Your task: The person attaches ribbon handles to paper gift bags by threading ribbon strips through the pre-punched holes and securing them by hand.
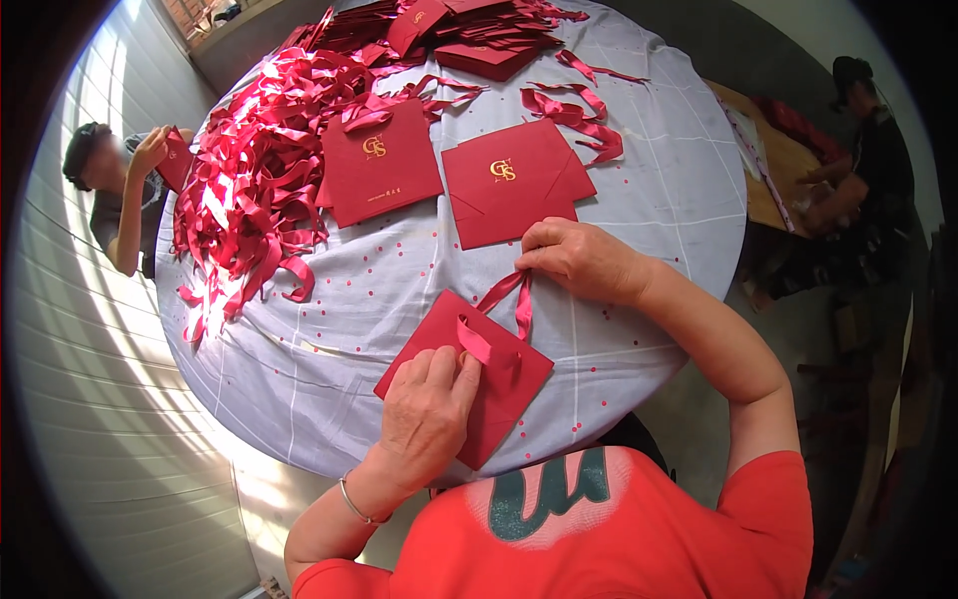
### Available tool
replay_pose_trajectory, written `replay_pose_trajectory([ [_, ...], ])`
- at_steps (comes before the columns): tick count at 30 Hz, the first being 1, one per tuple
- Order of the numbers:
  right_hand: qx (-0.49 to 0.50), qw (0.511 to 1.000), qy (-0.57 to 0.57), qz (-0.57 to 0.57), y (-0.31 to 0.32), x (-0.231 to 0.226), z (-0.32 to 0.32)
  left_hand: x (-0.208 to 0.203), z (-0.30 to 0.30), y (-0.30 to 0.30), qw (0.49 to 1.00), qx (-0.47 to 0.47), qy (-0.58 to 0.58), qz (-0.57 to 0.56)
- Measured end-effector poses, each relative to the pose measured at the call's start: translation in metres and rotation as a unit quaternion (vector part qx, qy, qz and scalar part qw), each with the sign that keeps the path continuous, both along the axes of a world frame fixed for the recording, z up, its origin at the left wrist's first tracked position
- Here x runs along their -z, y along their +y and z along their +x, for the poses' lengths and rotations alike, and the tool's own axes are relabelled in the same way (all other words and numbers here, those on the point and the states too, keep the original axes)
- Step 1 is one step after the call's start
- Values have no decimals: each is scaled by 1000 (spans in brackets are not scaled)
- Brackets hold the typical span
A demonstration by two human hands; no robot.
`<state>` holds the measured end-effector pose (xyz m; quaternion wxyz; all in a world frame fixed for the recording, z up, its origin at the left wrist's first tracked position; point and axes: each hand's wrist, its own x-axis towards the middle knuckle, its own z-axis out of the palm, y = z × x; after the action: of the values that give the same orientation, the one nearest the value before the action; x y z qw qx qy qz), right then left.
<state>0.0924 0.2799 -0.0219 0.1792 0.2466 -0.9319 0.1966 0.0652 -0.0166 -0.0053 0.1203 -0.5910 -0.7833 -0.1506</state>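
Note:
A red paper gift bag lies flat and turned at an angle near the table edge in front of me. My left hand rests on it, thumb and fingers pinched at the base of a red ribbon that loops up from the bag. Beyond the bag's far edge, my right hand pinches another stretch of ribbon, drawn up from the bag. Just past my hands lie two groups of red bags with gold print, one at right and one at left.
A big heap of red ribbons covers the table's left side. Stacked red bags lie at the far edge, with loose ribbons nearby. Small red dots scatter over the pale tablecloth. One person sits at left holding a red item; another works at right.

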Motion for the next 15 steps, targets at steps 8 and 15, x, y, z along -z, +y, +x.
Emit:
replay_pose_trajectory([
  [8, 30, 999, 8, 9, -5, 3, -2, -4, -12, 2, 997, -11, 16, -73],
  [15, 36, 996, 58, 52, -4, 4, -4, -9, -22, 11, 984, 21, 26, -176],
])
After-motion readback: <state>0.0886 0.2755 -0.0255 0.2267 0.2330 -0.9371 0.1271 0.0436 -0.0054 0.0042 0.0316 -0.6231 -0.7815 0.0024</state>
